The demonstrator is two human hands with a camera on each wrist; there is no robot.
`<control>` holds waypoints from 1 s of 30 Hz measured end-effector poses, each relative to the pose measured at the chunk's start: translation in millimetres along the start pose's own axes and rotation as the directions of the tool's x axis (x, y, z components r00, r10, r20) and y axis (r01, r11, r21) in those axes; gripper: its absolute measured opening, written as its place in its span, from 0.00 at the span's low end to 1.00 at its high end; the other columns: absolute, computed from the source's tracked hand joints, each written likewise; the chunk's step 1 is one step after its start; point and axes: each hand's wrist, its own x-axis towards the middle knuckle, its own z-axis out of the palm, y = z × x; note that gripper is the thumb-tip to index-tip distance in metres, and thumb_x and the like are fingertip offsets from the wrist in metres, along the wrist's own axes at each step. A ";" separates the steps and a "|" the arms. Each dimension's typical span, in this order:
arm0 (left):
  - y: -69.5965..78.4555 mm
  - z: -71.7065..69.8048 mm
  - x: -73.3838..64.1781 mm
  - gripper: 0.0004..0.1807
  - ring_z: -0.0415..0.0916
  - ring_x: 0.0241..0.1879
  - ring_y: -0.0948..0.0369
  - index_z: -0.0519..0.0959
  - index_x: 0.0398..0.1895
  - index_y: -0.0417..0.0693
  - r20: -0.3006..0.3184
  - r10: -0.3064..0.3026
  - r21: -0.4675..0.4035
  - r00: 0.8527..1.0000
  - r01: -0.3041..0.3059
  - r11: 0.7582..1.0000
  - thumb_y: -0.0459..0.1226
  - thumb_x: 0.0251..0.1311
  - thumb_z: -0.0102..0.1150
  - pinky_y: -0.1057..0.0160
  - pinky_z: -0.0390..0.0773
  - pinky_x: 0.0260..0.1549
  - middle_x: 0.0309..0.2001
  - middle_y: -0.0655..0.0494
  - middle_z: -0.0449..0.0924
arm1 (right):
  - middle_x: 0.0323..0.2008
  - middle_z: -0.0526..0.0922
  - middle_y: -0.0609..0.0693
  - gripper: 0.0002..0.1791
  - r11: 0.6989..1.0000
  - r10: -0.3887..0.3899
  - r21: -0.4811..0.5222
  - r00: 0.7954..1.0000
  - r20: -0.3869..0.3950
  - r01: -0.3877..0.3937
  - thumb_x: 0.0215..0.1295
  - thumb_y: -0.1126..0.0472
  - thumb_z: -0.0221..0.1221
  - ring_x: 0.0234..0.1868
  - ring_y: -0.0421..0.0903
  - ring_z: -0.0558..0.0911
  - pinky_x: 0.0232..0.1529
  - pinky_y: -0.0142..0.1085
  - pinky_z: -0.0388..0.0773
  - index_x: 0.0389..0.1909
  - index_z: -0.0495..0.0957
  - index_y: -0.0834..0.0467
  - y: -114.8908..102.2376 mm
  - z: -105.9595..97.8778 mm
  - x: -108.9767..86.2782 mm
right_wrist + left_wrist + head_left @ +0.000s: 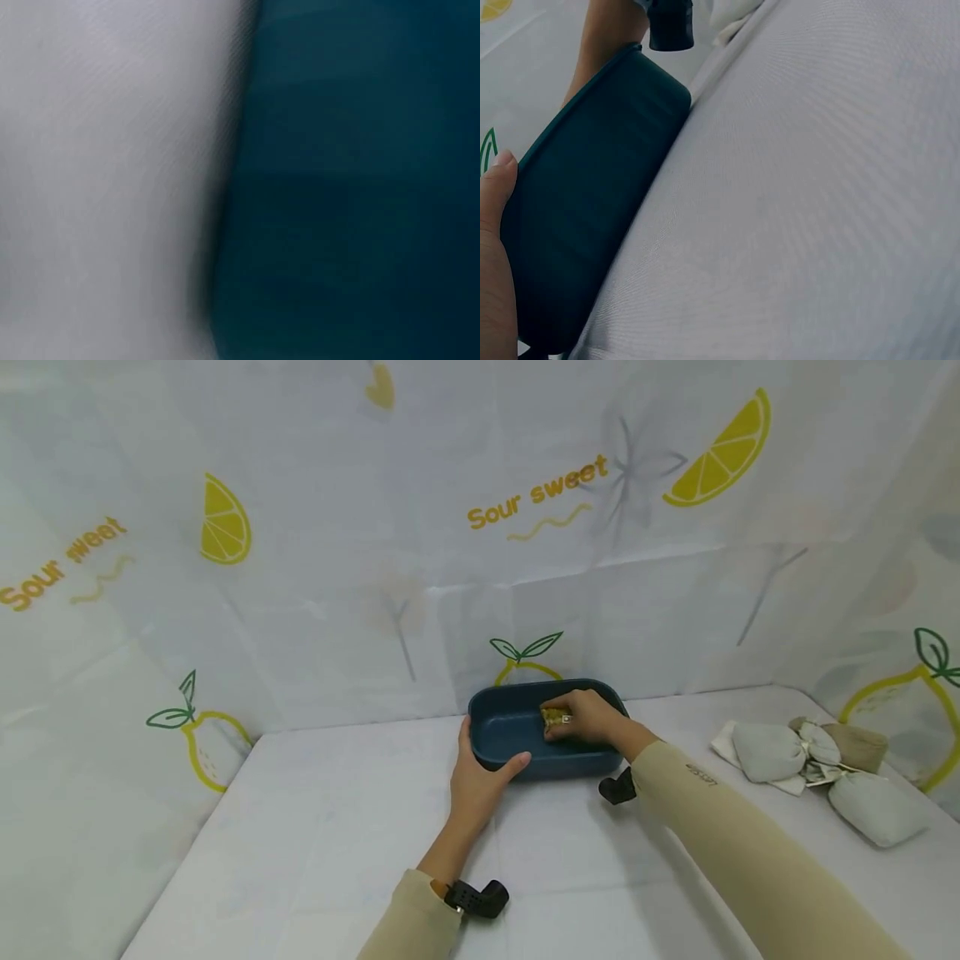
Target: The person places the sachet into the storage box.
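A deep blue rectangular dish (555, 767) with rounded corners sits at the back of the white table. My left hand (477, 789) grips its left front corner, thumb at the front rim and fingers along the left side. In the left wrist view the thumb lies against the rim of the dish (592, 180). Inside the dish, my right hand (588, 718) pinches a small yellow sponge-like piece (553, 717) close to the bottom. The right wrist view shows only the dish's blue outer wall (352, 187), blurred; the right hand is out of that view.
Several small tied cloth pouches, pale grey (768, 752) and brown (861, 746), lie at the table's right side. A white curtain with lemon prints (337, 610) hangs behind the table (322, 843). Black wrist cameras (483, 900) sit on both wrists.
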 end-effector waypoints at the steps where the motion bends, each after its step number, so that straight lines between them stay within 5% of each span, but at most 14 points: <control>1: 1.0 -0.2 0.1 0.63 0.59 0.77 0.48 0.45 0.82 0.67 -0.003 0.004 -0.001 1.000 -0.004 1.000 0.67 0.48 0.71 0.38 0.65 0.70 0.80 0.52 0.55 | 0.54 0.85 0.57 0.35 1.000 0.003 -0.003 1.000 -0.003 -0.003 0.59 0.47 0.72 0.43 0.47 0.80 0.44 0.40 0.78 0.66 0.78 0.54 -0.5 -1.1 -0.1; 9: 3.4 0.7 -0.6 0.63 0.58 0.77 0.49 0.44 0.82 0.67 0.005 0.010 0.004 1.000 -0.010 1.000 0.66 0.48 0.71 0.38 0.65 0.70 0.81 0.53 0.54 | 0.58 0.83 0.58 0.37 1.000 0.017 -0.010 1.000 0.023 -0.017 0.58 0.47 0.73 0.46 0.48 0.80 0.48 0.42 0.79 0.67 0.77 0.55 -1.4 -3.8 -3.4; 14: 2.0 1.6 -1.3 0.62 0.59 0.77 0.49 0.45 0.82 0.67 -0.007 0.006 0.005 1.000 -0.006 1.000 0.65 0.49 0.72 0.38 0.65 0.70 0.80 0.53 0.55 | 0.63 0.80 0.60 0.38 1.000 -0.026 -0.016 1.000 0.008 0.026 0.58 0.45 0.72 0.59 0.57 0.81 0.60 0.52 0.78 0.67 0.76 0.57 -4.8 -15.2 -12.1; 30: 1.3 3.0 -2.9 0.63 0.61 0.76 0.45 0.45 0.82 0.65 -0.012 0.009 -0.003 1.000 -0.009 1.000 0.64 0.47 0.73 0.36 0.67 0.67 0.80 0.51 0.55 | 0.67 0.77 0.60 0.37 0.995 -0.062 -0.087 0.975 -0.211 0.044 0.60 0.45 0.70 0.69 0.64 0.72 0.64 0.62 0.72 0.68 0.75 0.56 22.7 -84.3 -119.2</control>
